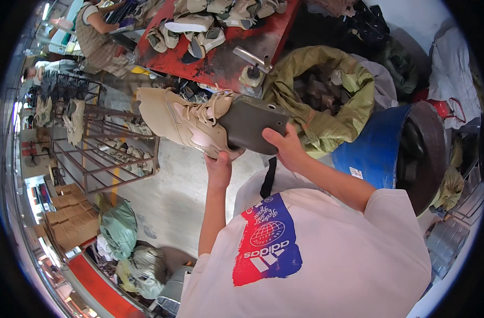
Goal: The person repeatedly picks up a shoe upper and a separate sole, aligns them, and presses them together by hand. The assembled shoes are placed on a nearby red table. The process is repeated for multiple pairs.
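Note:
In front of my body I hold a beige lace-up shoe [186, 119] with a dark olive shoe last [255, 121] sticking out of its opening. My left hand [218, 168] grips the lower edge of the shoe, its fingers mostly hidden underneath. My right hand [285, 146] is closed round the end of the last, the thumb lying on top. Two small holes show in the last's surface. How deep the last sits within the shoe is hidden.
Several shoes [191, 24] lie on a red table [221, 66] ahead, beside a metal bar [251, 58]. An olive sack [321, 58] of dark pieces and a blue barrel [372, 140] stand at my right. A metal shoe rack [101, 143] stands left; a co-worker [96, 37] is at the far left.

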Action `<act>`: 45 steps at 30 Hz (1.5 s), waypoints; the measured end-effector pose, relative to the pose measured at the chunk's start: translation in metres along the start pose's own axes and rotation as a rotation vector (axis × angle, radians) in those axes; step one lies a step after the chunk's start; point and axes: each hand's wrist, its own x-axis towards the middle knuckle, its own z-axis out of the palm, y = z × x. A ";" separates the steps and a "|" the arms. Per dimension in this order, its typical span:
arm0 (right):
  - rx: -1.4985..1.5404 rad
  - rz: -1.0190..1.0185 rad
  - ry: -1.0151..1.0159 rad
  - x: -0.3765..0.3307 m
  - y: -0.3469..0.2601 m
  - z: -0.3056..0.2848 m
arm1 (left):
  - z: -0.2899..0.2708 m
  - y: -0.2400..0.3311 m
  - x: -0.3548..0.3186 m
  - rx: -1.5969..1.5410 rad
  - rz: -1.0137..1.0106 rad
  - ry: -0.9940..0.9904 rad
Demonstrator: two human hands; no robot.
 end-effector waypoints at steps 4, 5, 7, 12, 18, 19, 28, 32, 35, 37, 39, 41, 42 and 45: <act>-0.074 0.078 0.062 0.078 0.022 -0.005 | -0.035 0.011 0.072 0.194 0.020 0.161; -0.101 0.122 0.078 0.096 0.025 -0.009 | -0.041 0.014 0.091 0.259 0.012 0.164; -0.112 0.223 0.047 0.128 0.022 -0.017 | -0.045 0.020 0.123 0.308 -0.077 0.183; 0.193 0.272 0.045 0.174 0.040 -0.033 | -0.051 0.023 0.181 0.574 -0.131 0.148; 0.347 0.369 0.128 0.202 0.039 -0.039 | -0.027 0.043 0.218 0.626 -0.260 0.200; 0.347 0.405 0.136 0.204 0.036 -0.040 | -0.024 0.050 0.219 0.669 -0.271 0.191; 0.568 0.453 0.136 0.207 -0.006 -0.028 | 0.033 0.118 0.221 1.140 -0.185 0.007; 0.513 0.504 0.075 0.211 -0.018 -0.037 | 0.047 0.142 0.231 1.429 -0.264 -0.136; 0.445 0.639 0.013 0.217 -0.024 -0.053 | 0.057 0.148 0.237 1.463 -0.215 -0.201; 0.335 0.810 -0.166 0.231 -0.022 -0.085 | 0.069 0.146 0.249 1.527 -0.212 -0.211; -0.197 0.877 -0.114 0.246 -0.050 -0.096 | 0.088 0.142 0.263 1.669 -0.349 -0.190; -0.737 0.811 -0.132 0.272 -0.053 -0.123 | 0.086 0.132 0.266 1.644 -0.269 -0.134; -1.002 0.703 -0.175 0.297 -0.044 -0.142 | 0.088 0.130 0.269 1.639 -0.220 -0.107; -1.662 -0.021 0.044 0.352 -0.042 -0.120 | 0.083 0.132 0.264 1.671 -0.269 -0.087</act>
